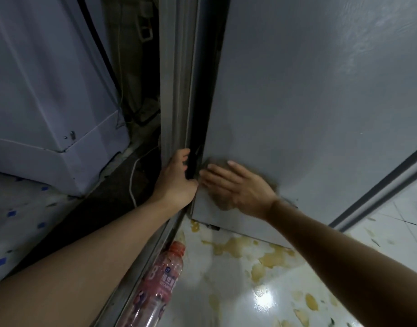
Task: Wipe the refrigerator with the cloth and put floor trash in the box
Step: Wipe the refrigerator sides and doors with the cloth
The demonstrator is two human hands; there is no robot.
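A white appliance (pixel 49 95) is standing at the far left on a patterned floor with blue diamonds (pixel 11 213). A thin white cord (pixel 133 182) is running down through the dark gap beside it.

The left hand (pixel 176 178) is gripping the vertical edge of a grey frame (pixel 176 90), fingers curled around it into the dark slot next to the refrigerator, forearm reaching up from the lower left.

A pink-labelled plastic bottle (pixel 163 279) is lying on the floor along the base of the frame. Its long axis is running from the lower left to the upper right, with the pink cap pointing toward the refrigerator's lower corner.

The right hand (pixel 235 185) is pressing flat, fingers extended and pointing up and left, against the refrigerator (pixel 308 102) near its lower left corner. A brownish cloth (pixel 220 199) is lying under the palm, visible around the edges of the hand and blurred.

Yellow-brown stains (pixel 268 258) are covering the glossy white floor tiles (pixel 391 234) below the refrigerator.
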